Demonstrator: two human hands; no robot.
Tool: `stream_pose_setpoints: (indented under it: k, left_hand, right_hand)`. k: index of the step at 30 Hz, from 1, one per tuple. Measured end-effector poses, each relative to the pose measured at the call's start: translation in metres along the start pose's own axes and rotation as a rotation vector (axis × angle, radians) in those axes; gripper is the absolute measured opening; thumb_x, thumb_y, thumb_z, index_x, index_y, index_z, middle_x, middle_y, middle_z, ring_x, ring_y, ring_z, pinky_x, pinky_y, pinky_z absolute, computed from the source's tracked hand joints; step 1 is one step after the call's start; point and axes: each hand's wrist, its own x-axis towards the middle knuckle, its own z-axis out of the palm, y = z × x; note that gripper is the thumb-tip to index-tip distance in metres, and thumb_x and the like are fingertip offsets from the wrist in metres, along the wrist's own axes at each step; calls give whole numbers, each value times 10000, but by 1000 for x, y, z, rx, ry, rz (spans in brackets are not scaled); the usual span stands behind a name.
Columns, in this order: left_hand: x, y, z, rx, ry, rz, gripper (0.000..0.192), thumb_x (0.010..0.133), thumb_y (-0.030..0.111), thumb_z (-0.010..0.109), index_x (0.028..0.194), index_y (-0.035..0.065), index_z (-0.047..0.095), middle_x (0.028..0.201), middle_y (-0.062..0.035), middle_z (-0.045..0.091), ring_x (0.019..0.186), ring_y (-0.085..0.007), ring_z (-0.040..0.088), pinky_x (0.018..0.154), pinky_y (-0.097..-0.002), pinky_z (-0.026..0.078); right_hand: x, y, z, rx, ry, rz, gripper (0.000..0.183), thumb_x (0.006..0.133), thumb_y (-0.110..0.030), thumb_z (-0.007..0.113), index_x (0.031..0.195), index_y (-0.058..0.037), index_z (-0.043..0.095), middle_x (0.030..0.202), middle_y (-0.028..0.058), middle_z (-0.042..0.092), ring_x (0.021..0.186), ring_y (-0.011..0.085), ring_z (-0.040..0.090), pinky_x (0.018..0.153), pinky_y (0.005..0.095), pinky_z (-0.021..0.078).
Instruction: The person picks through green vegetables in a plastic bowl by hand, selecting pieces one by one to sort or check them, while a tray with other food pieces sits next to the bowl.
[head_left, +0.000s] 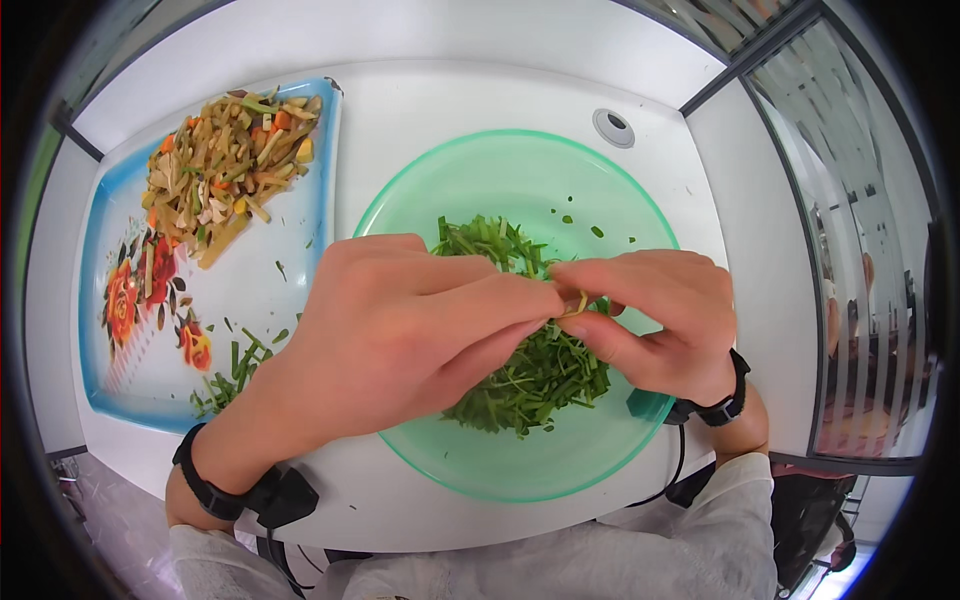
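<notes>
A translucent green plastic bowl (517, 480) holds a heap of chopped green leaves and stems (540, 382). Over the heap, my left hand (412, 330) and my right hand (652, 315) meet at the fingertips. Between them they pinch a small yellowish strip (581, 301), thin and bent, partly hidden by the fingers. To the left, a blue-rimmed tray with a flower pattern (247, 300) carries a pile of cut, mixed vegetables (225, 161) at its far end. More chopped greens (236, 375) lie at its near edge, partly behind my left forearm.
The white table (465, 97) has raised white panels at its back and sides. A round grey cable grommet (613, 128) sits behind the bowl at the right. Both wrists wear black straps with cables; a black box (289, 497) hangs by the left wrist. Striped glass (862, 247) stands at the right.
</notes>
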Motion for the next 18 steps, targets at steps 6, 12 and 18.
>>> stream_pose_setpoints:
  k: [6,12,18]
  left_hand:
    - [-1,1,2,-45,22,-41,208,746,11,833,906,128,771,725,29,724,527,-117,632,547,-272,435]
    - [-1,0,3,-49,31,-48,178,763,1,824,883,116,759,708,32,709,527,-108,629,546,-263,430]
    - [-2,0,1,-53,13,-43,184,751,-7,822,870,117,755,682,33,697,524,-104,632,551,-254,432]
  right_hand:
    - [1,2,1,-4,12,-57,260,801,-51,834,1055,-51,778,815,74,763,634,217,713,546,293,535]
    - [0,2,1,-23,8,-87,248,800,-39,823,1045,-50,782,820,76,762,604,219,695,519,296,514]
    - [-2,3,4,-69,-1,-122,280,788,-29,819,1064,-41,773,823,77,760,580,216,676,499,293,493]
